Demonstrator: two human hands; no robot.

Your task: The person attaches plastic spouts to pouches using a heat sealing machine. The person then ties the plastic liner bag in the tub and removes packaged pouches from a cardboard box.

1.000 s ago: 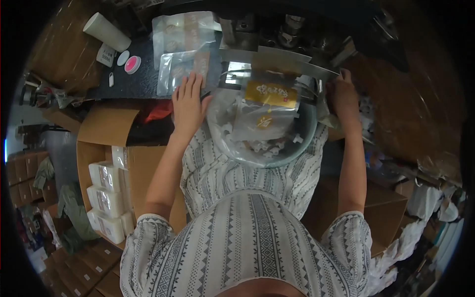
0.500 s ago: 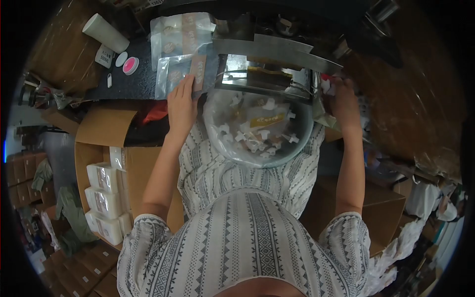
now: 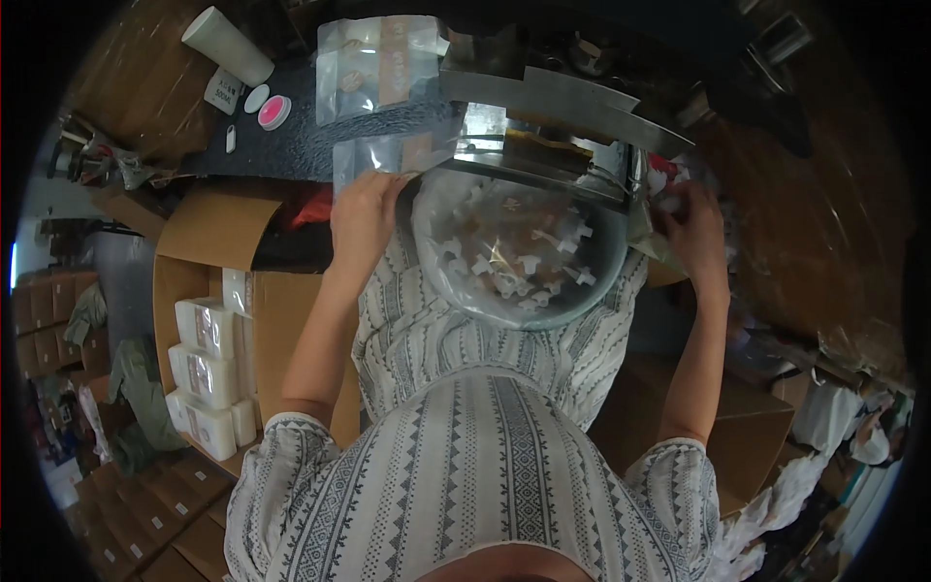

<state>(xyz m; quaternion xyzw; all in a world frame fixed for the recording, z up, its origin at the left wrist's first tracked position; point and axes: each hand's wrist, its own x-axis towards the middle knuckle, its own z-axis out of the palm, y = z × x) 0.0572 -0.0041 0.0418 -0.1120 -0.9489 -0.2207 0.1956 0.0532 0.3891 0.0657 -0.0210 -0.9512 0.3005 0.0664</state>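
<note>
My left hand (image 3: 364, 223) is closed on the near edge of a clear printed pouch (image 3: 373, 155), lifting its corner off the dark mat. A second printed pouch (image 3: 376, 70) lies flat behind it. At the right side of the metal machine (image 3: 567, 107), my right hand (image 3: 698, 228) has its fingers curled together beside small white and red pieces (image 3: 661, 173); what they hold, if anything, is hidden. A round basin (image 3: 613, 276) lined with clear plastic rests on my lap between both hands. White branched plastic pieces (image 3: 529, 262) and clear film lie inside.
On the dark mat (image 3: 291, 145) at left are a white cup (image 3: 228, 46), a pink round tub (image 3: 274, 112) and a small white label card (image 3: 223, 92). An open carton (image 3: 204, 242) with packed clear-wrapped stacks (image 3: 206, 373) stands at my left; another carton (image 3: 727, 417) is at my right.
My left hand has gone from lying flat on the near pouch to pinching its edge, pulling it toward me and away from the pouch behind. My right hand's fingers have curled in.
</note>
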